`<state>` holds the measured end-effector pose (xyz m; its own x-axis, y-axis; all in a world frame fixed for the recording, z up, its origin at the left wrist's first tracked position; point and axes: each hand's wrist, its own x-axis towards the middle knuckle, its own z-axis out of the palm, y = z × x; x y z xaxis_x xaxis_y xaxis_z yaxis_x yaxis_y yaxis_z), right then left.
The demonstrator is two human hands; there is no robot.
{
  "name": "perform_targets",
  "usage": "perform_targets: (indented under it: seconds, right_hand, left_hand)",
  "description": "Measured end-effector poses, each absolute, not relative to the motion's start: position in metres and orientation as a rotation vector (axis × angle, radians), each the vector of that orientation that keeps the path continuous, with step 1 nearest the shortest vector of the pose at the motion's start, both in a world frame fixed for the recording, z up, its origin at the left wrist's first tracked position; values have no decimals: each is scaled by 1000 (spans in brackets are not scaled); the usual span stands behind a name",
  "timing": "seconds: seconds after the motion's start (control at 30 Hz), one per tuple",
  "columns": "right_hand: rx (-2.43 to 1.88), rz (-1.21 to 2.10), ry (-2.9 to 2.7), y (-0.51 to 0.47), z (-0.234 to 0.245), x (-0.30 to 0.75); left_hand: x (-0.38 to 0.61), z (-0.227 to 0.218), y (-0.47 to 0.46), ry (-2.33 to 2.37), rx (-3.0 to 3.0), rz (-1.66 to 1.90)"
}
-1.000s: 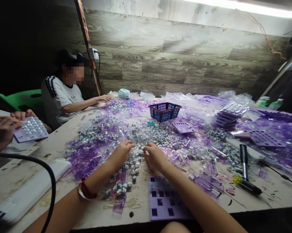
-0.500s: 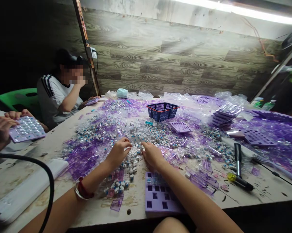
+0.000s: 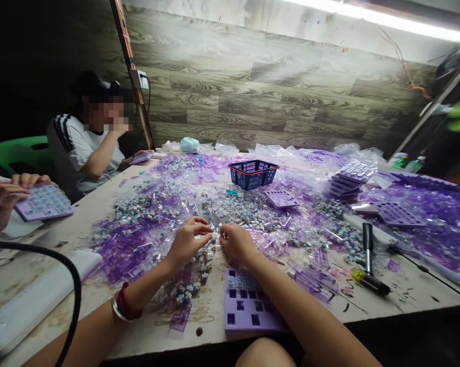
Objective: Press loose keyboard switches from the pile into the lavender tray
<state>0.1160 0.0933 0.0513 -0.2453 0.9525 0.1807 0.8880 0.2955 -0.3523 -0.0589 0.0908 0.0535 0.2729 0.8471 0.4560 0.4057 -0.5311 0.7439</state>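
My left hand (image 3: 191, 238) has its fingers bent and drawn together over a heap of small white-and-blue keyboard switches (image 3: 184, 293). Close beside it, my right hand (image 3: 238, 241) is closed, its fingertips facing those of the left. A small whitish piece shows between the two sets of fingertips, but what each hand grips is too small to make out. Below my right wrist lies a purple keypad plate (image 3: 245, 320) with square holes, partly covered by the forearm. A few clear pieces sit in its top row.
Purple clear plastic parts (image 3: 126, 252) are heaped on the left. A dark basket (image 3: 253, 176) stands behind the hands, near another plate (image 3: 281, 199). Tools with black handles (image 3: 368, 255) lie right, a white power strip (image 3: 42, 300) left. Co-workers at left hold plates (image 3: 46, 203).
My hands have come closer together, the left fingertips reaching further right. The whole view has shifted slightly. A co-worker's plate at the left has tilted a little.
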Motion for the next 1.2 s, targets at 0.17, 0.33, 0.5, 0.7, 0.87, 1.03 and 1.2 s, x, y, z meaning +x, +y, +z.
perform_targets:
  seconds: [0.17,0.33,0.5,0.7,0.87,1.03,1.2]
  right_hand:
    - [-1641,328,-2116,91,60,134]
    - [-1551,395,-2070,68,72,173]
    - [-1452,404,-2074,31,87,206]
    - [-1415,539,-2198,-14,84,222]
    - [-1384,574,-2160,-29,67,233]
    - [-1164,507,-2176,-36,55,238]
    - [-1162,462,-2159,-41,51,238]
  left_hand:
    - [-53,55,83,1039,1966,1148]
    - [-44,61,69,929,1852,978]
    - [-33,67,51,738,1838,810]
    - [-24,63,32,628,1640,668]
    - [-19,64,20,557,1767,586]
    - [-18,53,16,366,2082,606]
    - [-20,37,18,329,2121,659]
